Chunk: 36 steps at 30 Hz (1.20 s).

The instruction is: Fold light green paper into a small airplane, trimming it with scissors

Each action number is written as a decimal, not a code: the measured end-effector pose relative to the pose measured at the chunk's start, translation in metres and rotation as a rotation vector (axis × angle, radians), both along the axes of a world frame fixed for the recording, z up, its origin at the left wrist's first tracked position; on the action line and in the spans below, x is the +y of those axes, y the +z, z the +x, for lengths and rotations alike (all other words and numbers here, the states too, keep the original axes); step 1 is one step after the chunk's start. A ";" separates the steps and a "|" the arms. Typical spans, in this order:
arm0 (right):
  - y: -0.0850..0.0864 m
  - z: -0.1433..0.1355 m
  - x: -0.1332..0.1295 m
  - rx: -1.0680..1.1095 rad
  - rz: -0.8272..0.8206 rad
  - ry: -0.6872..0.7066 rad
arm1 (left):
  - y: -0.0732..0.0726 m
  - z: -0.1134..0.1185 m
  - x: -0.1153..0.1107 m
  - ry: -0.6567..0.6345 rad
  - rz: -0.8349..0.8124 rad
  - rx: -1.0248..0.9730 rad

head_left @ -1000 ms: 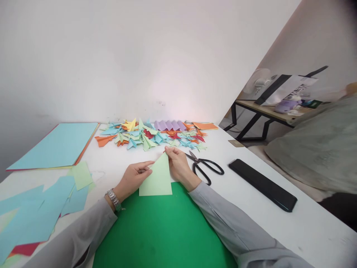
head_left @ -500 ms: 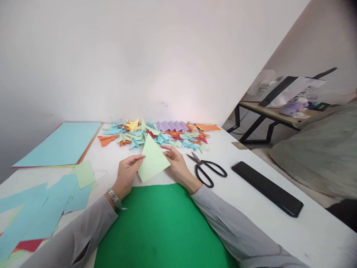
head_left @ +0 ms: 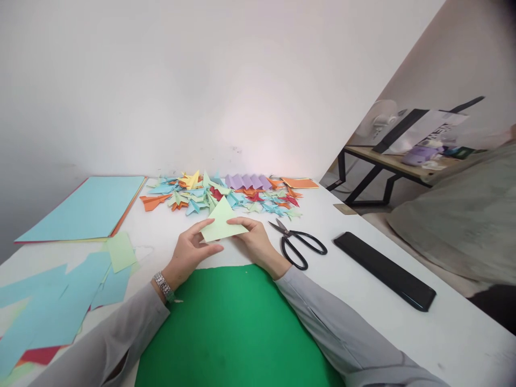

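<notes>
Folded papers (head_left: 236, 200) lie at the back of a table (head_left: 395, 322), by the wall (head_left: 201, 91). Before them, a sheet (head_left: 221, 228) between left hand (head_left: 189, 250) and right hand (head_left: 258, 242); nearer, a mat (head_left: 237, 322). Left: paper stack (head_left: 84, 209) (loose sheets (head_left: 60, 306) in front). Right: scissors (head_left: 287, 233), then an oblong object (head_left: 385, 271).

Left sleeve (head_left: 121, 329): long, light grey, creased, with a dark narrow gap
Right sleeve (head_left: 326, 320): matching light grey, a seam line along it, folds farther up
Wristband (head_left: 163, 285): silver-coloured, linked metal, just past the left sleeve's end
</notes>
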State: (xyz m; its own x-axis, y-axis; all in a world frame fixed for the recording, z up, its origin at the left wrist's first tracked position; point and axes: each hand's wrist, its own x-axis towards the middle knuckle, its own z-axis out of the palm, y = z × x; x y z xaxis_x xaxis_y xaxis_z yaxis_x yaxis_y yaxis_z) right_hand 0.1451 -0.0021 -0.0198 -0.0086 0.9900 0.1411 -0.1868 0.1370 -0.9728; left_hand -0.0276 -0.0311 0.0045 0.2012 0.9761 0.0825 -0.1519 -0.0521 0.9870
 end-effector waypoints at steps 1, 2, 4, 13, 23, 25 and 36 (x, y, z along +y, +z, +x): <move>-0.001 0.001 0.001 0.019 -0.020 -0.008 | -0.001 0.001 0.000 -0.016 0.005 0.007; -0.003 0.001 0.003 0.034 -0.033 -0.010 | -0.003 0.001 0.000 -0.012 0.014 0.025; -0.003 0.002 0.003 0.052 -0.033 0.005 | -0.008 0.002 0.002 0.052 0.052 0.069; 0.002 0.000 -0.002 -0.061 0.098 0.113 | -0.012 0.001 0.009 0.175 0.128 0.052; 0.004 -0.003 -0.005 -0.027 0.020 0.154 | -0.005 0.000 0.005 0.208 0.158 0.199; 0.003 -0.004 -0.004 -0.002 -0.002 0.126 | -0.005 0.000 0.004 0.205 0.155 0.213; 0.002 -0.005 -0.002 0.017 -0.031 0.043 | -0.004 0.001 0.005 0.145 0.049 0.102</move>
State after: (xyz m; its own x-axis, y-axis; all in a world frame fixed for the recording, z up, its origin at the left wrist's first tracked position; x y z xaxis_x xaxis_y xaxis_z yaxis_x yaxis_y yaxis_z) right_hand 0.1401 -0.0042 -0.0174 -0.0491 0.9927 0.1104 -0.2082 0.0979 -0.9732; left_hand -0.0261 -0.0257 0.0004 0.0683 0.9907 0.1173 -0.0389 -0.1148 0.9926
